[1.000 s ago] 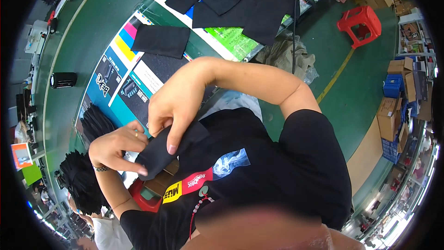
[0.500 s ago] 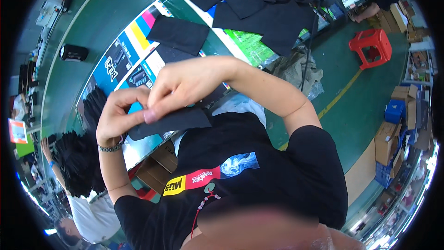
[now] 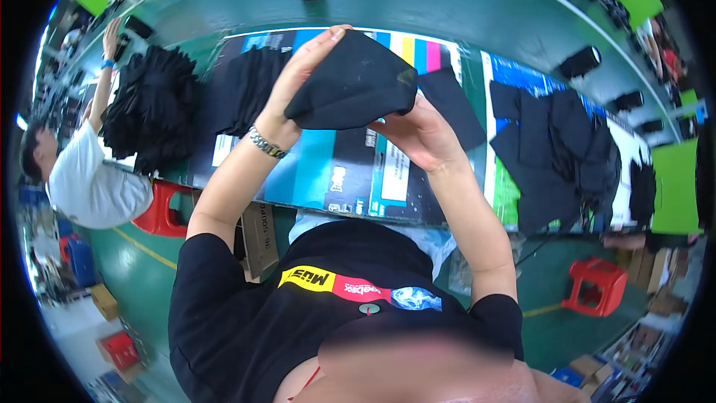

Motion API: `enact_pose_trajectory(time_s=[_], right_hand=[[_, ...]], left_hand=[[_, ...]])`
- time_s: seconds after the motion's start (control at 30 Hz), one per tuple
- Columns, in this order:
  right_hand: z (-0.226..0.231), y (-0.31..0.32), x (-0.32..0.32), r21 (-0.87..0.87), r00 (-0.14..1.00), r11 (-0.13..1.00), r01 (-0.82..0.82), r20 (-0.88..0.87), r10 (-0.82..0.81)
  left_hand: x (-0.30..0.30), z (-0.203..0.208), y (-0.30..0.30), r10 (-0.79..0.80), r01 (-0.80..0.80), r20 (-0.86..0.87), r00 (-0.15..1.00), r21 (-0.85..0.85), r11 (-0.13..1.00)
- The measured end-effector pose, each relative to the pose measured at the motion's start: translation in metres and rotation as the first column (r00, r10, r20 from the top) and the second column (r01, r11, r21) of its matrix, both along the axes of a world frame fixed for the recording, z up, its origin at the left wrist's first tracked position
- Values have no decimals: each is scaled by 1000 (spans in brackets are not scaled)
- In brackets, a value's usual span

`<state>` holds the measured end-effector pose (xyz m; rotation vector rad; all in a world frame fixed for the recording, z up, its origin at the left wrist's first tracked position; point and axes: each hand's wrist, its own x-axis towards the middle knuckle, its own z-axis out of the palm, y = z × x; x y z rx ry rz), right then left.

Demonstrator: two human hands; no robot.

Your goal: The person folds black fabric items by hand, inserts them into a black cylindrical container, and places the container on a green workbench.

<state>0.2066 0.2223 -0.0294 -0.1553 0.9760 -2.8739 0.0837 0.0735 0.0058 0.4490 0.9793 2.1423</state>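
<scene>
A black cloth pouch (image 3: 354, 86) is spread between my two hands, held up above the table, with a small pale mark near its right corner. My left hand (image 3: 304, 71) grips its left side, fingers reaching along the upper edge. At the lower right corner my right hand (image 3: 424, 133) holds it, with part of the fingers hidden behind the cloth. Close by on the right lies a flat black cloth piece (image 3: 453, 108). To the left of my left hand is a row of black cloth pieces (image 3: 250, 89).
The table (image 3: 298, 186) is covered with colourful printed sheets. A large black bundle (image 3: 149, 104) sits at its left end, and black cloth pieces (image 3: 556, 153) are heaped on the right. A person (image 3: 101, 179) is at the left. A red stool (image 3: 597, 286) stands at the right.
My hands have moved apart and farther out over the table; the black cloth, folded low before, is now raised and opened wide. The view has turned to face the table.
</scene>
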Motion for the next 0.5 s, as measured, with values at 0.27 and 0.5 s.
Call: enact_pose_trajectory(time_s=[0.27, 0.5], right_hand=[[1, -13, -46, 164, 992, 985, 57, 101, -74], [8, -44, -41, 380, 961, 882, 277, -117, -252]], left_hand=[[-23, -1, -13, 277, -311, -522, 806, 24, 950], [-11, -15, -7, 502, -721, -831, 238, 195, 665]])
